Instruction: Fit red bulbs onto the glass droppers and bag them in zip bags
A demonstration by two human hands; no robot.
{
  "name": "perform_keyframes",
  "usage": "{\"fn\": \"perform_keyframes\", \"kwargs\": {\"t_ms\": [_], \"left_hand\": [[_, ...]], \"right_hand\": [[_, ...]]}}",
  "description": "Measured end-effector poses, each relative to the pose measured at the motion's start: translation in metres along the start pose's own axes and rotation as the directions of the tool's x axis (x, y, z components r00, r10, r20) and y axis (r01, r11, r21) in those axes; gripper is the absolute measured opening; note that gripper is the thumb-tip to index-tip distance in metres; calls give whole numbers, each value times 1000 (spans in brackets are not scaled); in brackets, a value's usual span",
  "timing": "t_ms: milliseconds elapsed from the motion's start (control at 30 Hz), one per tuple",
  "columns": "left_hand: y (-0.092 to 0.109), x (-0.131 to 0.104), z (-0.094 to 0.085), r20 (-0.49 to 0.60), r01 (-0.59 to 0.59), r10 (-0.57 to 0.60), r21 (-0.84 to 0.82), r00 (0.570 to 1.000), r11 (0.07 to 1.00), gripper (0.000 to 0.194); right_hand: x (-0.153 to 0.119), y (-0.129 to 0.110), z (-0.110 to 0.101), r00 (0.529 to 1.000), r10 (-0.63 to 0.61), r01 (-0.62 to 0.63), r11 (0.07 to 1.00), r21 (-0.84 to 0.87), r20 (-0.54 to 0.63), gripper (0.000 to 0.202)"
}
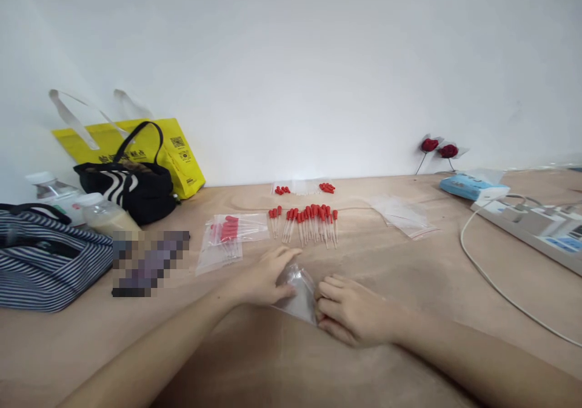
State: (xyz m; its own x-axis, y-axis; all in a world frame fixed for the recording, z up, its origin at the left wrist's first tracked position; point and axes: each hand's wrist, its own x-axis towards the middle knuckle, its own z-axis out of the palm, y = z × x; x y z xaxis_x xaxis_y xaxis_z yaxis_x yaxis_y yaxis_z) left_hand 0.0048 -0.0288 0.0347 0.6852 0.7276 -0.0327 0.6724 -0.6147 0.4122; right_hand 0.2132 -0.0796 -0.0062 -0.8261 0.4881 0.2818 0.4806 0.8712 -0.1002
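Note:
A clear plastic bag (300, 299) is stretched between my two hands, low above or on the table. My left hand (268, 277) holds its left side, thumb on the near part and fingers curved round the far part. At the bag's right edge, my right hand (352, 311) is closed in a fist on the plastic. Just beyond lie several red-bulbed droppers (318, 220) with clear stems pointing toward me. To the left, more droppers (228, 229) lie in or on flat clear bags (207, 256); which of these I cannot tell.
Farther back are more red-bulbed droppers (327, 187). Clear bags (402, 214) lie at the right, near a blue packet (475, 185), a power strip (550, 229) and a white cable (482, 280). Bottles (107, 217), a striped bag (50, 268), a black bag (131, 193) and a yellow bag (188, 168) stand left.

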Motion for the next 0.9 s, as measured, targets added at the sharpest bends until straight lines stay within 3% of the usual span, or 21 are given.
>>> {"fn": "perform_keyframes", "kwargs": {"t_ms": [67,133,200,267,333,400,500,567,733,900], "left_hand": [[-7,6,5,21,138,-137,-155,990,978,59],[-13,11,8,20,184,-186,-290,982,939,49],[-15,13,7,-67,98,-129,-351,989,931,29],[-14,10,-1,-183,-64,0,-340,983,938,9],[-15,0,-13,-212,-203,139,-317,967,926,11],[-17,-15,-27,-123,-248,219,-319,968,915,16],[-20,-36,-43,119,-205,238,-239,964,949,15],[-20,-42,-45,192,-204,234,-162,953,965,15],[-6,-26,-16,-24,-184,184,17,983,983,40],[-1,-7,19,80,-229,221,120,972,966,61]], "right_hand": [[-1,1,0,1000,20,-20,998,68,-5,14],[-2,2,0,1000,23,-22,994,110,-6,11],[-3,3,1,999,41,-40,992,121,-5,11],[-4,3,1,996,82,-80,990,112,-15,15],[-6,4,1,992,121,-118,988,97,-29,21],[-8,5,1,988,150,-146,986,84,-40,26],[-9,6,0,981,190,-185,977,104,-41,25],[-9,7,-2,980,196,-189,972,142,-37,21],[-16,20,-3,975,209,-187,953,238,-70,20],[-31,40,-4,976,194,-160,948,274,-100,25]]}}
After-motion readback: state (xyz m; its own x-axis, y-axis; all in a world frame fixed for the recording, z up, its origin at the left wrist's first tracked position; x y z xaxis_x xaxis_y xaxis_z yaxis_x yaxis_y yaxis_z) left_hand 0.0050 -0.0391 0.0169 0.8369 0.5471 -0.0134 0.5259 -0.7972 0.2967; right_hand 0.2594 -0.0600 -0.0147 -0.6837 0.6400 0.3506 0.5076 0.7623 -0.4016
